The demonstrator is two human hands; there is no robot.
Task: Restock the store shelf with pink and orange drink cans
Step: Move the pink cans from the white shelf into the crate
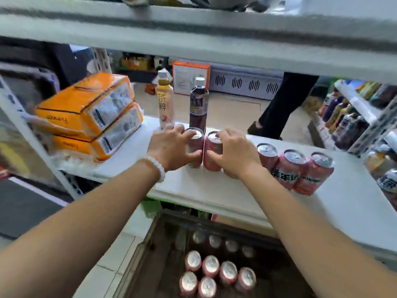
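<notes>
Hands side by side at mid-shelf (214, 190): left hand (169, 147) grips one upright pink can (194, 147), right hand (234, 151) its touching neighbour (212, 151); crate (137, 254) of cans lies directly below the front edge.

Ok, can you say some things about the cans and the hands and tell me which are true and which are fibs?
1. Each hand holds a pink can: the left hand one, the right hand another. True.
2. The two held cans lie flat on the shelf. False: they stand upright.
3. Three more pink cans stand to the right. True.
4. The crate below is empty. False: pink cans sit inside.
5. The orange boxes are on the right. False: they are stacked on the left.
</notes>
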